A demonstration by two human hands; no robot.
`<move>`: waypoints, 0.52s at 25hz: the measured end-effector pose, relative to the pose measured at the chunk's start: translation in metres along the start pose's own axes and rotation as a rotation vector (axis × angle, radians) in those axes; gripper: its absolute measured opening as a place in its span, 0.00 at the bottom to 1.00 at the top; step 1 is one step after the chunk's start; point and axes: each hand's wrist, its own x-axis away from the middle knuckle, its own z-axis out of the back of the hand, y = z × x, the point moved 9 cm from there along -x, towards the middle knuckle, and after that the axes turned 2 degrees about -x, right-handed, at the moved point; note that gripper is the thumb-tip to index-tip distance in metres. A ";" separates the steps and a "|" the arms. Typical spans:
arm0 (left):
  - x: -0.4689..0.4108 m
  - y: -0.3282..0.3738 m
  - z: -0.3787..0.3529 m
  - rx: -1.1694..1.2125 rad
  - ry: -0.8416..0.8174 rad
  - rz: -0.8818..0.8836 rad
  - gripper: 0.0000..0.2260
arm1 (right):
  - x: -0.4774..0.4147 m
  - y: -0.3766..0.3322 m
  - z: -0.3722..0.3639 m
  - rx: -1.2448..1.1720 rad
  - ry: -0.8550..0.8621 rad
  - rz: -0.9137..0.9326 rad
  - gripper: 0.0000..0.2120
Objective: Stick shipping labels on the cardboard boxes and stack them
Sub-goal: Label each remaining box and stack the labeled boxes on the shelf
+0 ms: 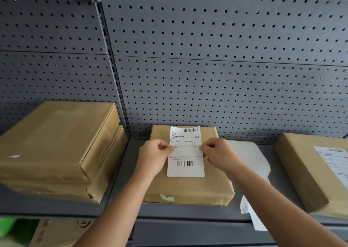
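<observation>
Both hands pinch one white shipping label (185, 152) by its long edges: the left hand (153, 157) grips the left edge between thumb and curled fingers, and the right hand (219, 155) grips the right edge the same way, at about the same height on the sheet. The label carries two barcodes, one at its top and one near its bottom, with printed text between. It sits over the top face of the middle cardboard box (190, 188); its lower part looks flat against the cardboard, but whether the upper part is stuck down or held just above cannot be told.

That box lies flat on a grey shelf (120, 173), its far side close to the grey pegboard wall (207, 67). Four boxes show on this shelf. To the left, well apart from the middle box, a stack of two boxes (56, 143) stands with bare brown tops. At the right edge of the view lies the labelled box (308, 167), one white label already on its top face.

Between the middle box and the labelled box lie white backing sheets (248, 158), at least two, one hanging over the shelf's front lip. Below the shelf at lower left, another piece of brown cardboard (56, 231) and something green (11, 226) are partly visible
</observation>
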 end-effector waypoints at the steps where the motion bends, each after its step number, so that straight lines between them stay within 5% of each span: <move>1: -0.001 0.001 -0.001 -0.038 0.006 -0.013 0.05 | -0.002 0.001 0.000 0.031 0.013 0.003 0.08; 13: -0.009 0.004 -0.011 -0.284 0.026 -0.062 0.07 | -0.010 0.007 -0.005 0.216 0.056 0.015 0.05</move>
